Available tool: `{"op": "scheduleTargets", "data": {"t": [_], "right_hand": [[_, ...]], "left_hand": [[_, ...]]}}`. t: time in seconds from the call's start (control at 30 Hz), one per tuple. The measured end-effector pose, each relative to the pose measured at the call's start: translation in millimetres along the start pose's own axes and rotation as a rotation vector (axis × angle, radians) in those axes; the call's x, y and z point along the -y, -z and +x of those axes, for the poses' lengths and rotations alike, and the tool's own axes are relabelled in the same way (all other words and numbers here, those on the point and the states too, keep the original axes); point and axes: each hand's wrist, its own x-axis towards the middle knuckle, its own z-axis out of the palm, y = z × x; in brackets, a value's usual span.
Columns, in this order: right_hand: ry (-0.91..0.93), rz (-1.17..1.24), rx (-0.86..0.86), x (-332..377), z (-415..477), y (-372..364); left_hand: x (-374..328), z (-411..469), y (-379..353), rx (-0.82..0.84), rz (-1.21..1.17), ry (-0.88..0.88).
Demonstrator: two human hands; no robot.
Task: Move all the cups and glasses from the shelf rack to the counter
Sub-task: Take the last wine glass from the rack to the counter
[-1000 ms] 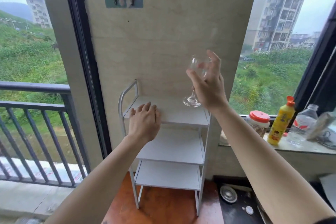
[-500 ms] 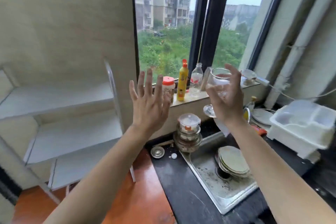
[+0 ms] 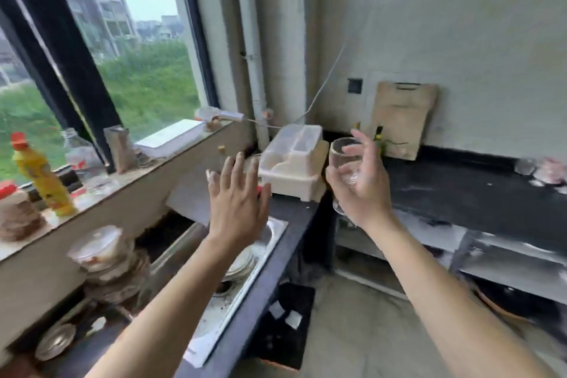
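One clear wine glass (upright) in rt hand.

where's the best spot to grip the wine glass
Probably round the bowl, from the side, as the right hand holds the glass now: it is upright, the bowl is its widest part, and the foot hangs free to land on the counter.

No writing, brand, number or sign can be read anywhere. The yellow bottle at nine o'clock has darker print on its side, and the clear bottle just beside it has a red band. Both are too blurred to make out a single letter.
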Motion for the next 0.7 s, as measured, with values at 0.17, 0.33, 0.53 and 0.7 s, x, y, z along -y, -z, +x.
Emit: {"op": "scheduleTargets", "data": {"t": [0.17,0.33,0.53,0.7], "right_hand": [[-0.09,-0.105,-0.15,-77,18,103],[-0.158,-0.181,-0.239,-149,37,162],[-0.244,-0.276,-0.293,-244,82,214],[-0.303,-0.38,-0.386,-314,138,272]], "left_hand": [[-122,40,-61,0.061,-0.086,-0.133],[-205,86,-121,0.102,-0.16,-0.256],[-298,172,-209,0.137,-0.228,-0.363],[-386,257,-272,0.189,-0.293,-0.487]]}}
